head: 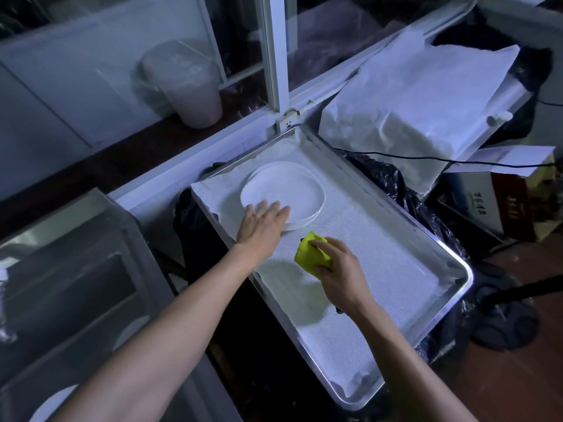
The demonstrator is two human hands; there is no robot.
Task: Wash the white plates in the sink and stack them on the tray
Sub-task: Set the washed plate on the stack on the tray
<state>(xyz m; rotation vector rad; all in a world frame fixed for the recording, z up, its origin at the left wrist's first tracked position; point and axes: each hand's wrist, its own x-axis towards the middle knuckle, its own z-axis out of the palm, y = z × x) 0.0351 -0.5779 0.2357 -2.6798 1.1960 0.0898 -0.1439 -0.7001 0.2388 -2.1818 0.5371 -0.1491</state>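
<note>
Plates (283, 190): stacked, far end of tray (438, 248). Left hand (263, 222): fingers flat on near rim. Right hand (341, 269): gripping yellow sponge (310, 254), just nearer.

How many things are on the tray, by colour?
White: 2, the plate stack (plate count unclear) under the left hand, and the liner cloth.
Yellow-green: 1, the sponge gripped by the right hand over the tray.
Total: 3
</note>
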